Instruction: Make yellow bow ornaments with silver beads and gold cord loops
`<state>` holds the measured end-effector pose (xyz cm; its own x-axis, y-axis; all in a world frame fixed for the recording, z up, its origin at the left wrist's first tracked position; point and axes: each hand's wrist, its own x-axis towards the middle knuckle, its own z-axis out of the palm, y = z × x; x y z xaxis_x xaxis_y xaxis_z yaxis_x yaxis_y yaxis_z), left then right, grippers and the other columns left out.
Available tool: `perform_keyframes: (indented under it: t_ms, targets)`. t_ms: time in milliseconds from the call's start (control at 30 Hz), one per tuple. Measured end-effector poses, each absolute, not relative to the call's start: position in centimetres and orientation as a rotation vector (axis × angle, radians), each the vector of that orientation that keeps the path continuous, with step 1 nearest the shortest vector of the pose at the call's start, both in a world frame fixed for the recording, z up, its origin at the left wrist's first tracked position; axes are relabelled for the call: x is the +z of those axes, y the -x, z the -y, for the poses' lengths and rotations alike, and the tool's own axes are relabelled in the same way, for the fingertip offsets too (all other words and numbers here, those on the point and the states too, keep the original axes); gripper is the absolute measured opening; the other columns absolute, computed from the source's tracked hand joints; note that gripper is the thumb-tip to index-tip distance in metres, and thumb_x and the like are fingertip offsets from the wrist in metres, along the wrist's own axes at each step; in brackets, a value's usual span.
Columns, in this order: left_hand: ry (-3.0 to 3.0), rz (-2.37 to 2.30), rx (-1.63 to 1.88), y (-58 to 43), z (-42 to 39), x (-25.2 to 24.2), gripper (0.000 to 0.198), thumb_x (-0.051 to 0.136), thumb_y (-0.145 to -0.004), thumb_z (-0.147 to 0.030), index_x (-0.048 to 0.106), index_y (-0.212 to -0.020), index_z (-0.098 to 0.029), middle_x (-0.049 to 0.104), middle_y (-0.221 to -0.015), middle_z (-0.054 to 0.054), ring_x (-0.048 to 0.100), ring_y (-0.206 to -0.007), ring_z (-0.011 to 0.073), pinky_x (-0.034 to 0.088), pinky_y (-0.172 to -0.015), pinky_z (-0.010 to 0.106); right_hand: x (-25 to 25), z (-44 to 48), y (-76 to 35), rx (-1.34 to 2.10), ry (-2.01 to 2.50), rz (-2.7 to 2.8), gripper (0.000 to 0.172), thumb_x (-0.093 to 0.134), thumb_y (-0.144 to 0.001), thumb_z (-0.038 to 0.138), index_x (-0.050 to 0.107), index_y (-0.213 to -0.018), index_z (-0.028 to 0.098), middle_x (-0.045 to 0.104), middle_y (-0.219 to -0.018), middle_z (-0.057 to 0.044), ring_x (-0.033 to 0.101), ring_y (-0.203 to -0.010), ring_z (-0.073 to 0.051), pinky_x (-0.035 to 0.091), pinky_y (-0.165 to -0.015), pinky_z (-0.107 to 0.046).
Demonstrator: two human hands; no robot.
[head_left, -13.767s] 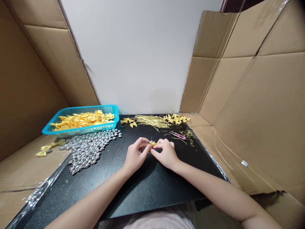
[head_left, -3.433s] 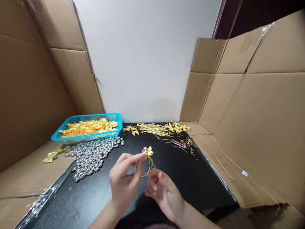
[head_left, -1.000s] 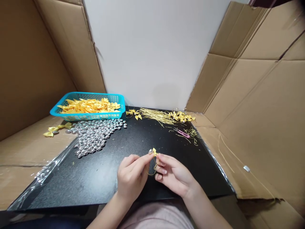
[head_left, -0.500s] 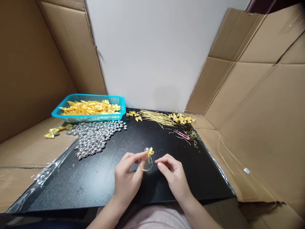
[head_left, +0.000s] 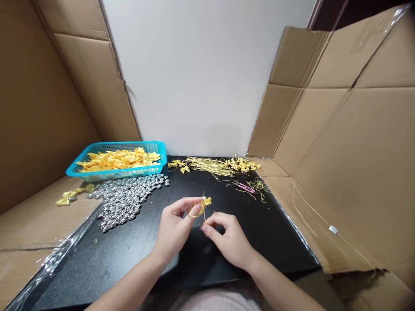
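The left hand (head_left: 175,228) pinches a small, shiny yellow ribbon bow (head_left: 208,201) between its finger and thumb, up above the black, flat table (head_left: 139,255). A thin, bendy gold cord (head_left: 204,215) hangs down from the bow and makes a loop by the left thumb. The right hand (head_left: 231,239) is just below and beside it, with its thumb and finger squeezed close together on the cord.

At the left is a bright blue plastic basket (head_left: 164,156) full of loose yellow ribbon bows (head_left: 119,160). In front of it lie lots of round, shiny silver beads (head_left: 126,196). At the back is a pile of straight gold cords (head_left: 209,166). Little pink-handled metal snips (head_left: 245,187) lie on the right, next to tangled gold scraps (head_left: 258,185).
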<state>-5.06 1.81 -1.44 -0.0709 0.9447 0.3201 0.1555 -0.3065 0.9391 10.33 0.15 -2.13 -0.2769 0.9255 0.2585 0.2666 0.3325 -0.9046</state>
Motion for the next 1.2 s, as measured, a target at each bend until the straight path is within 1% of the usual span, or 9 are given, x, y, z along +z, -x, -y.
perform_keyframes:
  t_ms: [133,200,333,533,633,767,967,1067,1200]
  targets:
    - [-1.459,-1.132,1.37,4.6,-3.6,-1.4,0.023,0.072,-0.075,-0.035,0.075,-0.087,-0.016,0.078,-0.089,0.009,0.072,-0.082,0.024,0.056,-0.075,0.032,-2.1,-2.5,-12.4,0.982,1.105,1.888,0.015,0.063,-0.08,0.024,0.07,-0.067,0.018,0.063,-0.066,-0.002,0.055,-0.064,-0.016,0.041,-0.064,-0.028]
    - [-1.515,-1.142,1.346,4.3,-4.3,-1.6,0.024,0.071,-0.076,-0.036,0.075,-0.088,-0.016,0.078,-0.089,0.01,0.071,-0.081,0.0241,0.056,-0.074,0.033,-1.3,-4.3,-13.7,1.043,1.108,1.961,0.008,0.067,-0.074,0.023,0.073,-0.072,0.018,0.066,-0.069,-0.002,0.056,-0.065,-0.016,0.042,-0.064,-0.029]
    - [-1.684,-1.2,1.304,3.9,-5.1,-1.7,0.024,0.068,-0.079,-0.036,0.076,-0.089,-0.016,0.078,-0.083,0.008,0.069,-0.073,0.0218,0.054,-0.066,0.031,0.7,-7.2,-15.2,0.94,1.091,1.638,0.019,0.062,-0.08,0.031,0.075,-0.085,0.019,0.069,-0.085,-0.005,0.059,-0.075,-0.017,0.043,-0.07,-0.03]
    - [-1.75,-1.147,1.28,3.7,-5.7,-2.5,0.024,0.066,-0.08,-0.036,0.075,-0.089,-0.016,0.077,-0.085,0.008,0.069,-0.077,0.0225,0.054,-0.071,0.032,-0.9,-8.1,-13.1,1.11,0.922,1.54,0.015,0.072,-0.071,0.032,0.072,-0.071,0.018,0.066,-0.08,-0.003,0.059,-0.075,-0.016,0.045,-0.069,-0.03]
    - [-1.691,-1.134,1.274,3.8,-5.8,-3.2,0.026,0.067,-0.08,-0.038,0.072,-0.092,-0.015,0.077,-0.085,0.009,0.069,-0.074,0.0216,0.053,-0.069,0.031,-2.1,-8.1,-12.4,1.144,0.883,1.458,0.016,0.073,-0.069,0.034,0.07,-0.069,0.018,0.065,-0.081,-0.003,0.06,-0.076,-0.016,0.047,-0.071,-0.03]
    - [-1.557,-1.062,1.275,3.7,-5.7,-3.7,0.03,0.069,-0.079,-0.038,0.067,-0.096,-0.014,0.076,-0.081,0.008,0.07,-0.074,0.0208,0.053,-0.068,0.03,-2.4,-8.2,-12.5,1.179,0.9,1.429,0.018,0.073,-0.069,0.035,0.068,-0.07,0.018,0.065,-0.074,-0.002,0.06,-0.07,-0.016,0.048,-0.072,-0.031]
    - [-1.514,-1.012,1.282,3.6,-5.6,-3.6,0.024,0.071,-0.077,-0.037,0.065,-0.086,-0.015,0.074,-0.082,0.007,0.069,-0.075,0.0184,0.053,-0.07,0.028,-2.6,-8.4,-12.6,1.059,0.951,1.514,0.015,0.069,-0.073,0.033,0.068,-0.072,0.018,0.068,-0.077,-0.004,0.061,-0.076,-0.018,0.047,-0.073,-0.031]
    - [-1.493,-1.002,1.286,3.6,-5.6,-3.4,0.025,0.071,-0.076,-0.038,0.064,-0.083,-0.015,0.072,-0.08,0.006,0.067,-0.072,0.0178,0.052,-0.067,0.028,-2.5,-8.2,-12.7,0.989,0.954,1.568,0.012,0.066,-0.077,0.03,0.068,-0.074,0.018,0.068,-0.079,-0.004,0.061,-0.077,-0.018,0.047,-0.075,-0.032]
    - [-1.486,-1.034,1.281,3.4,-5.8,-3.5,0.026,0.07,-0.076,-0.04,0.061,-0.078,-0.016,0.068,-0.068,0.002,0.063,-0.063,0.0151,0.048,-0.059,0.025,-2.2,-7.8,-12.7,0.868,0.929,1.647,0.011,0.065,-0.079,0.026,0.068,-0.071,0.018,0.068,-0.081,-0.005,0.062,-0.079,-0.018,0.046,-0.079,-0.033]
